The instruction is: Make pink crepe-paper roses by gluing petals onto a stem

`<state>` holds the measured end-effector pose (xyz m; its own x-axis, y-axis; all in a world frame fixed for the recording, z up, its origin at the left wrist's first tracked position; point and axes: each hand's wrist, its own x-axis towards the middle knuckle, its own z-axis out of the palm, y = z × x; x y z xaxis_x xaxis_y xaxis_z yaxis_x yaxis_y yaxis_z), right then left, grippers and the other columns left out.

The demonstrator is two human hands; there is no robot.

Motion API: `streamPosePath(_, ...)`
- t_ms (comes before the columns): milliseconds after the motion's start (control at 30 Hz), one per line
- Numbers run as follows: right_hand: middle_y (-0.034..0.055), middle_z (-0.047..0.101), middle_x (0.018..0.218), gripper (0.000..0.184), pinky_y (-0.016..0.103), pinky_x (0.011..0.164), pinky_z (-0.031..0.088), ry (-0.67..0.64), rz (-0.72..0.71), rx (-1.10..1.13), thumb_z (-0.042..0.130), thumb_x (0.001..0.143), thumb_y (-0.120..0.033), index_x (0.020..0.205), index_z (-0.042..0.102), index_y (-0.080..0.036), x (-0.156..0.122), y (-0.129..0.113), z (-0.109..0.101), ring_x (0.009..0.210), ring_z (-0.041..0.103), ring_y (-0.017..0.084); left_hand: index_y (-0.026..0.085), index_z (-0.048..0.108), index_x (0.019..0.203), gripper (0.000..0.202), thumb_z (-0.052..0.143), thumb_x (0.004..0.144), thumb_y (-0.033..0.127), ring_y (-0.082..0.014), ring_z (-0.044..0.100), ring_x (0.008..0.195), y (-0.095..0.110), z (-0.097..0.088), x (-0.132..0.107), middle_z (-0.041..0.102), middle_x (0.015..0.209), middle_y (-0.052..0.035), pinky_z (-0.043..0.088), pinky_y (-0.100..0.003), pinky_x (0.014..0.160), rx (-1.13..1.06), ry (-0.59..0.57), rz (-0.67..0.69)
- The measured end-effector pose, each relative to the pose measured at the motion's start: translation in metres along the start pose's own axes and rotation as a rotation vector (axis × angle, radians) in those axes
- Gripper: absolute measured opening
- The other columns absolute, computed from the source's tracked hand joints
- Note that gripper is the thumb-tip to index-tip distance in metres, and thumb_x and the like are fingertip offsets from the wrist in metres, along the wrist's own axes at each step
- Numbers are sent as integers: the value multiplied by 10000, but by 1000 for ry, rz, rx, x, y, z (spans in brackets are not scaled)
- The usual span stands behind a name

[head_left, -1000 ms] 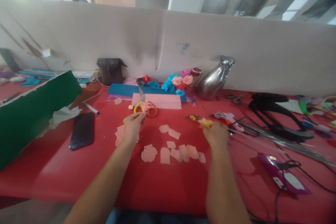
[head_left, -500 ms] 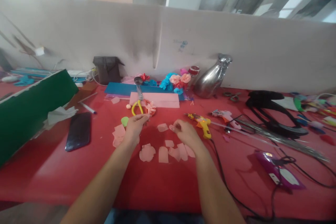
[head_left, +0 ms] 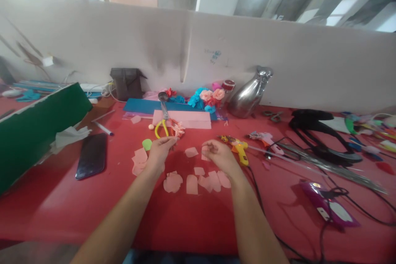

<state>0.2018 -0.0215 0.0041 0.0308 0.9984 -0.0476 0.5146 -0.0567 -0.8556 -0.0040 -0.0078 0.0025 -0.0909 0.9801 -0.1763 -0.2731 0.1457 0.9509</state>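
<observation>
My left hand (head_left: 161, 152) is closed at the fingertips around the base of a small pink paper flower (head_left: 178, 129). In my right hand (head_left: 218, 154) a pink paper petal (head_left: 204, 153) is pinched between thumb and fingers. Between the hands one loose petal (head_left: 192, 152) lies on the red table. Nearer to me sit a round-edged cluster of petals (head_left: 173, 182), an arch-shaped petal (head_left: 192, 184) and an overlapping row of petals (head_left: 214, 181). More pink pieces (head_left: 140, 157) and a green paper piece (head_left: 147, 144) are beside my left hand. Yellow-handled scissors (head_left: 162, 128) lie behind it.
On the right are a yellow glue gun (head_left: 240, 152), a pink glue gun (head_left: 266, 139), a purple power strip (head_left: 329, 204) and cords. A phone (head_left: 91, 156) and a green box (head_left: 46, 128) stand left. At the back are a steel jug (head_left: 251, 93) and paper flowers (head_left: 208, 98).
The petal in my right hand shows more of its face, now hanging below the fingertips. My left hand stays almost in place with the flower. The view has shifted slightly.
</observation>
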Motion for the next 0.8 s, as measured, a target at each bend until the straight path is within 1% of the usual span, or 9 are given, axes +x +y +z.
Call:
streamPosePath(100,70,637,893,196,339,750,412,196,-81,-385,561,707,-175,887,635,-204,1,-1,2,859,562,222,141,678,643,168,678,618,307,-67,429,518,-2,0,1,555,561,8,326,-215,546,-2,-17,8)
streamPosePath(167,90,623,1002,246,358,820,364,263,-168,-603,526,746,-148,950,647,-209,2,-4,10,952,519,240,142,677,639,165,681,615,305,-68,428,519,-3,0,1,556,561,8,324,-215,544,-18,-25,10)
streamPosePath(300,76,620,1036,259,338,834,336,106,-251,-705,471,823,-198,1030,627,-212,3,-13,30,962,498,225,148,680,639,152,689,604,295,-68,433,518,-3,0,1,546,550,15,323,-213,545,-30,-26,19)
streamPosePath(367,104,615,1024,250,344,821,334,120,-202,-751,493,824,-251,1031,615,-185,2,-15,38,969,489,241,150,682,638,151,685,610,299,-68,437,518,-3,0,1,545,550,17,322,-214,545,-18,-24,21)
streamPosePath(433,135,612,981,221,357,799,339,151,-135,-785,524,806,-285,954,624,-155,1,-13,41,951,489,261,150,687,646,157,687,610,302,-69,441,520,-4,0,1,550,552,17,323,-217,545,-11,-25,17)
streamPosePath(533,114,620,879,94,356,779,347,138,-126,-681,565,765,-247,765,611,-165,4,-7,41,874,509,246,140,689,650,179,699,602,312,-68,438,516,-4,1,0,557,547,14,324,-220,541,-12,-32,16)
streamPosePath(600,66,623,798,59,327,744,368,125,-147,-538,552,761,-221,720,572,-184,6,-5,41,792,528,205,134,686,641,183,703,604,312,-63,434,503,-3,2,-1,559,533,14,326,-216,534,-22,-35,13)
streamPosePath(700,9,586,703,93,279,651,405,124,-138,-137,547,752,-282,727,512,-200,7,-7,42,674,534,160,130,691,671,176,714,597,287,-68,487,517,-2,4,-4,593,552,0,361,-203,540,-94,-74,-68)
streamPosePath(800,-15,551,723,179,262,650,435,115,-138,327,609,676,-280,780,483,-207,4,-14,45,682,543,143,124,696,745,220,732,583,268,-109,592,618,-3,6,-5,669,675,-53,434,-214,602,-229,-180,-203)
